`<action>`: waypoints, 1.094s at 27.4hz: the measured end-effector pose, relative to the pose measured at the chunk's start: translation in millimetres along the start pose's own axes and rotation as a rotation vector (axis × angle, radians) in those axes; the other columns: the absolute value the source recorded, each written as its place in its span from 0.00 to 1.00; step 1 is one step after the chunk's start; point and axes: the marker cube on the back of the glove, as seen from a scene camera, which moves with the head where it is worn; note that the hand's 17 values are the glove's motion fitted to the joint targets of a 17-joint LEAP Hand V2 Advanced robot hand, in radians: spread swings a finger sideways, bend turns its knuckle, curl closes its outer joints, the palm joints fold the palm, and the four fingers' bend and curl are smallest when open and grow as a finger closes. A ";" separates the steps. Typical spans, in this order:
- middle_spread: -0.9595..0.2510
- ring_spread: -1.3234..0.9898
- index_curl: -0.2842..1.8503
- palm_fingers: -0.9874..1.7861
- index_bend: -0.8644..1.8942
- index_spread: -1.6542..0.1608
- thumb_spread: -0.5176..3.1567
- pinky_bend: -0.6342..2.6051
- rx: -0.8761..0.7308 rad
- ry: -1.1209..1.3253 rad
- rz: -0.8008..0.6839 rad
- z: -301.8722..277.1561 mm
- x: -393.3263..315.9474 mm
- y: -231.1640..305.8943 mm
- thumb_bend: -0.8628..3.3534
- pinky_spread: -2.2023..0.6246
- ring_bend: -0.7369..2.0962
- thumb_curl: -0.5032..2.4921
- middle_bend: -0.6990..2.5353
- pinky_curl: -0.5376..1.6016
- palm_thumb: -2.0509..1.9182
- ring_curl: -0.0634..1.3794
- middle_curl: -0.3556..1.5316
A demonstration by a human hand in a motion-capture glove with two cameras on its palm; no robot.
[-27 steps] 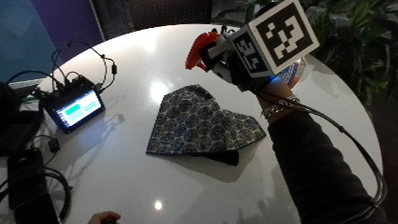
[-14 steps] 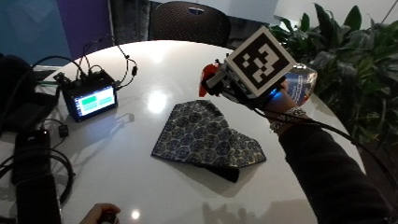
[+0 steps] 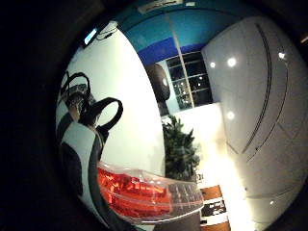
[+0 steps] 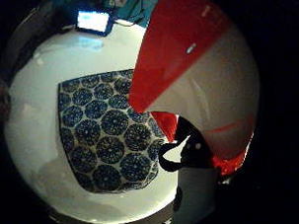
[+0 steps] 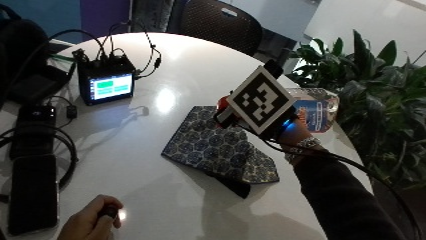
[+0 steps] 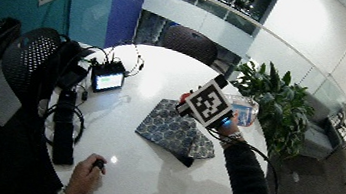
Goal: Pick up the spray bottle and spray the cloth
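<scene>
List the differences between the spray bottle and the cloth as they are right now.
The spray bottle is clear plastic with a red head; the cloth is dark blue and patterned. The bottle is held up in the gloved right hand; the cloth lies flat, folded, on the white table. Both sit near the table's plant-side edge.

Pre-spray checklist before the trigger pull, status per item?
1. Spray bottle off the table, in the gloved right hand: ok.
2. Bottle's red head over the cloth, seen from the thumb side palm view: ok.
3. Cloth lying flat on the white table, one corner folded over: ok.
4. Nozzle aimed squarely at the cloth: cannot tell, the nozzle opening is hidden.
5. Finger on the trigger: cannot tell, the marker hides the fingers.
6. Monitor away from the cloth, beyond its far edge: ok.
</scene>
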 end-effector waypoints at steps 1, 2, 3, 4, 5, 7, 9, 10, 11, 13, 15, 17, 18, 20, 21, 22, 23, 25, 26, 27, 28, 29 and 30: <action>0.61 0.48 0.36 0.85 0.38 0.75 0.39 0.38 -0.013 0.011 -0.003 0.5 -1.6 1.2 0.20 0.66 0.54 0.36 0.40 0.45 0.73 0.37 0.47; 0.61 0.48 0.36 0.85 0.38 0.75 0.39 0.38 -0.022 0.020 -0.007 1.1 -3.6 2.4 0.20 0.66 0.54 0.36 0.40 0.45 0.72 0.37 0.47; 0.61 0.48 0.36 0.85 0.38 0.75 0.38 0.38 -0.024 0.023 -0.011 1.9 -6.3 3.4 0.20 0.66 0.54 0.36 0.40 0.45 0.73 0.37 0.47; 0.61 0.48 0.36 0.85 0.38 0.75 0.38 0.38 -0.020 0.019 -0.015 3.0 -9.8 4.0 0.20 0.66 0.54 0.36 0.40 0.45 0.73 0.37 0.47; 0.61 0.48 0.36 0.85 0.38 0.75 0.38 0.38 -0.011 0.011 -0.019 4.3 -13.5 4.5 0.20 0.66 0.54 0.37 0.40 0.45 0.73 0.37 0.47; 0.61 0.48 0.36 0.85 0.38 0.75 0.38 0.38 0.006 -0.011 -0.022 6.9 -20.6 6.3 0.20 0.66 0.54 0.37 0.40 0.45 0.73 0.37 0.47; 0.61 0.48 0.36 0.85 0.38 0.75 0.38 0.38 0.002 -0.025 -0.020 8.2 -24.8 10.2 0.20 0.66 0.54 0.37 0.40 0.45 0.72 0.37 0.47; 0.61 0.48 0.36 0.85 0.38 0.75 0.38 0.38 -0.004 -0.026 -0.018 8.5 -25.7 11.8 0.20 0.66 0.54 0.37 0.40 0.45 0.72 0.37 0.47; 0.61 0.48 0.36 0.85 0.38 0.75 0.38 0.38 -0.006 -0.026 -0.016 8.7 -26.3 12.6 0.20 0.66 0.54 0.37 0.40 0.45 0.72 0.37 0.47; 0.61 0.48 0.36 0.85 0.38 0.75 0.38 0.38 -0.001 -0.031 -0.011 8.9 -26.7 11.9 0.20 0.66 0.54 0.37 0.40 0.45 0.72 0.37 0.47; 0.61 0.48 0.36 0.85 0.38 0.75 0.38 0.38 0.000 -0.056 0.005 8.3 -26.2 10.7 0.20 0.66 0.54 0.37 0.40 0.45 0.72 0.37 0.47; 0.61 0.48 0.36 0.85 0.38 0.75 0.38 0.38 -0.009 -0.099 0.033 5.3 -23.8 9.8 0.20 0.66 0.54 0.37 0.40 0.45 0.72 0.37 0.47; 0.61 0.48 0.36 0.85 0.38 0.75 0.38 0.38 -0.006 -0.121 0.051 2.4 -21.7 8.3 0.20 0.66 0.54 0.37 0.40 0.45 0.72 0.37 0.47; 0.61 0.48 0.36 0.85 0.38 0.75 0.38 0.38 0.028 -0.169 0.095 -6.3 -16.6 2.4 0.20 0.66 0.54 0.37 0.40 0.45 0.72 0.37 0.47; 0.61 0.48 0.36 0.85 0.38 0.75 0.38 0.38 0.055 -0.198 0.118 -11.8 -14.3 -1.3 0.20 0.66 0.54 0.37 0.40 0.45 0.72 0.37 0.47; 0.61 0.48 0.36 0.85 0.38 0.75 0.38 0.38 0.084 -0.232 0.142 -17.7 -12.3 -5.0 0.20 0.66 0.54 0.37 0.40 0.45 0.72 0.37 0.47; 0.61 0.48 0.36 0.85 0.38 0.75 0.38 0.38 0.112 -0.272 0.168 -23.9 -10.7 -8.5 0.20 0.66 0.54 0.37 0.40 0.45 0.72 0.37 0.47; 0.61 0.48 0.36 0.85 0.37 0.76 0.38 0.38 0.161 -0.369 0.224 -35.8 -8.6 -14.8 0.20 0.66 0.54 0.37 0.41 0.45 0.72 0.37 0.47; 0.61 0.48 0.36 0.85 0.37 0.76 0.38 0.38 0.183 -0.425 0.254 -41.1 -8.3 -17.5 0.20 0.66 0.54 0.37 0.41 0.45 0.72 0.37 0.47; 0.61 0.48 0.36 0.85 0.37 0.76 0.38 0.38 0.202 -0.481 0.284 -45.7 -8.5 -19.8 0.20 0.66 0.54 0.37 0.41 0.45 0.72 0.37 0.47; 0.61 0.48 0.36 0.85 0.37 0.76 0.38 0.38 0.220 -0.537 0.314 -49.8 -9.2 -21.7 0.20 0.66 0.54 0.37 0.41 0.45 0.72 0.37 0.47; 0.61 0.48 0.36 0.85 0.38 0.76 0.38 0.38 0.237 -0.592 0.341 -53.3 -10.2 -23.2 0.20 0.66 0.54 0.37 0.41 0.45 0.72 0.37 0.47; 0.61 0.48 0.36 0.85 0.38 0.76 0.38 0.38 0.253 -0.646 0.367 -56.4 -11.6 -24.4 0.20 0.66 0.54 0.37 0.41 0.45 0.72 0.37 0.47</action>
